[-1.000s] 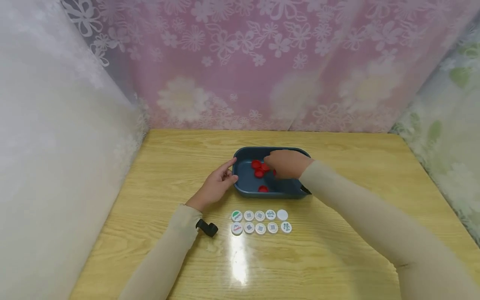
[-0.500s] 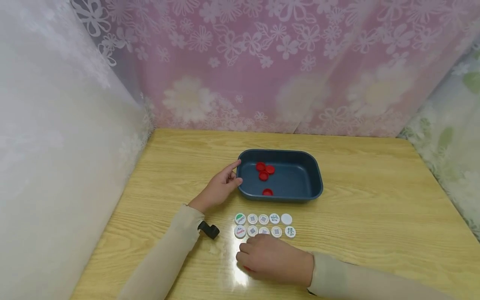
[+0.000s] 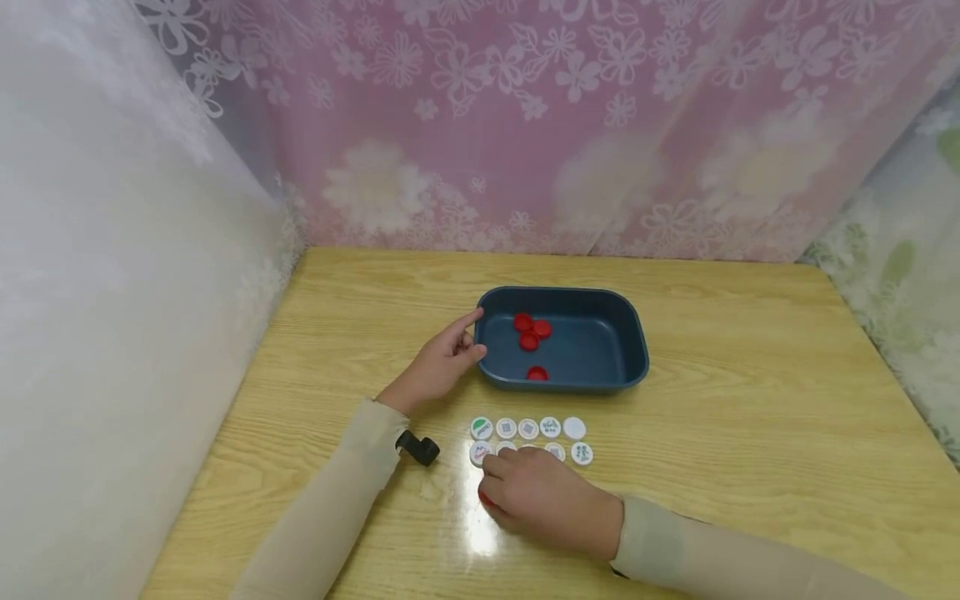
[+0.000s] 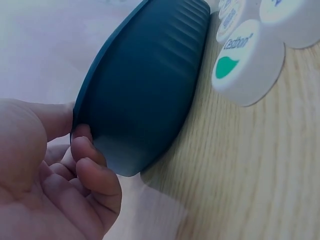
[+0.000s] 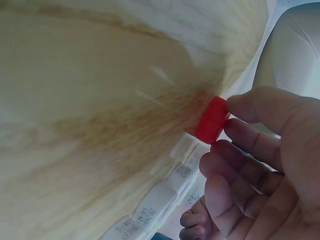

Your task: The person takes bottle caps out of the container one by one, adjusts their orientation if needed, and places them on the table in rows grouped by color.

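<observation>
My right hand (image 3: 543,500) pinches a red bottle cap (image 5: 212,120) between thumb and fingers, low over the table in front of the near row of white bottle caps (image 3: 582,453). In the right wrist view the red cap stands on edge, right by the end white cap. My left hand (image 3: 438,367) holds the left end of a dark blue rectangular tub (image 3: 562,387), thumb and finger at its rim. Several red bottle caps (image 3: 529,341) lie inside the tub. Two rows of white caps sit in front of it, the near row partly hidden by my right hand.
The wooden table (image 3: 750,375) runs back to a pink floral curtain (image 3: 480,167). Pale cloth (image 3: 112,292) hangs along the left side. A black wrist mount (image 3: 418,448) sticks out beside my left sleeve, close to the white caps.
My right hand has left the tub with a red cap, come down in front of the white rows, then edged slightly closer to them. The left hand stays at the tub's rim.
</observation>
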A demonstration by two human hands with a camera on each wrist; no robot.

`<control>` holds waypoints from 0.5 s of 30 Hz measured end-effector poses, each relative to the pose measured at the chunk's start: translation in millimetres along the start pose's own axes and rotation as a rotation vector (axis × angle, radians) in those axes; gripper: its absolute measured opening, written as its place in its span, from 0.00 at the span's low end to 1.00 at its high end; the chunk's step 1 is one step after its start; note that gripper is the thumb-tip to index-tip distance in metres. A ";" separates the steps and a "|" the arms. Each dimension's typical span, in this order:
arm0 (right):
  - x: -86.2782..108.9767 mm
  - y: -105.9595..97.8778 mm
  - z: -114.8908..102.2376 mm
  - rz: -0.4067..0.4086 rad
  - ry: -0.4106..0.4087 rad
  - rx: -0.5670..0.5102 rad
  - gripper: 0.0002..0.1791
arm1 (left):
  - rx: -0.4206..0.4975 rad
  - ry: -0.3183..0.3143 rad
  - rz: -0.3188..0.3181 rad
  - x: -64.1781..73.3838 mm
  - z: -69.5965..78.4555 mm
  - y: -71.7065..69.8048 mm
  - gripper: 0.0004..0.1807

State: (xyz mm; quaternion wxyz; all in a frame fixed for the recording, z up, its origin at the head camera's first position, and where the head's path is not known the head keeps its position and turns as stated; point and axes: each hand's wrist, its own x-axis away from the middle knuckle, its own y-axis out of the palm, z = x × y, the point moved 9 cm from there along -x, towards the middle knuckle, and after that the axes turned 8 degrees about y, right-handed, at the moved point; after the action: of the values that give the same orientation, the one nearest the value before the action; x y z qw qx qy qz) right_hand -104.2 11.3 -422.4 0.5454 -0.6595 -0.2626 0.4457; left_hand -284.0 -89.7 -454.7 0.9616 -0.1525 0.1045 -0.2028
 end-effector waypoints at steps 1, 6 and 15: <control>-0.6 -0.7 0.7 0.002 0.006 -0.009 0.07 | 0.002 0.000 0.001 -0.8 -0.1 -0.2 0.34; -0.2 0.5 4.9 -0.034 0.046 -0.063 0.05 | -0.007 0.001 -0.010 -4.0 -0.1 1.1 0.34; 4.0 1.3 7.3 -0.040 0.046 -0.056 0.06 | -0.014 -0.004 0.009 -2.8 -1.7 -1.1 0.34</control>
State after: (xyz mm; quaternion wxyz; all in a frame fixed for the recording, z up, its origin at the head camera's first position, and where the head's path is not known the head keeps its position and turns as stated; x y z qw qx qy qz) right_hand -108.9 17.8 -424.9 0.5415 -0.6791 -0.2755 0.4119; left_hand -287.3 -89.9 -455.5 0.9616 -0.1592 0.1050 -0.1974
